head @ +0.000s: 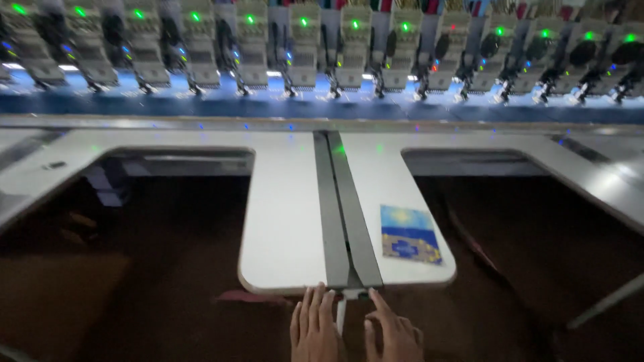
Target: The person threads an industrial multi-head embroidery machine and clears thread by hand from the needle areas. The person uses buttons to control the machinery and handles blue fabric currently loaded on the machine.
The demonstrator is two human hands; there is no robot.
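Both hands sit at the near edge of the white table (282, 221), right where the two grey strips (342, 214) running down its middle come to an end. The left hand (314, 328) lies flat with its fingers (315, 302) straight and close together, tips touching the table's rim just left of the strips. The right hand (392, 332) is beside it, fingers (379, 305) slightly spread, the forefinger reaching toward the strips' end and the small pale piece (341, 312) that hangs below the edge there. Neither hand grips anything; both are open and pressing or feeling.

To my eye the hands are working at that joint, and it would go best with even pressure from both sides, so the strips stay parallel and the narrow seam between them does not skew. Fingertips should keep out of the seam itself.

A blue and yellow patch (410, 234) lies flat on the table to the right of the strips, near but clear of the right hand; a careless sweep could shift it.

Beyond, a row of embroidery heads (322, 47) with green lights (303, 21) stands over dark blue cloth (322, 106), well apart from the hands. The picture is blurred, so finer detail at the joint I cannot tell.
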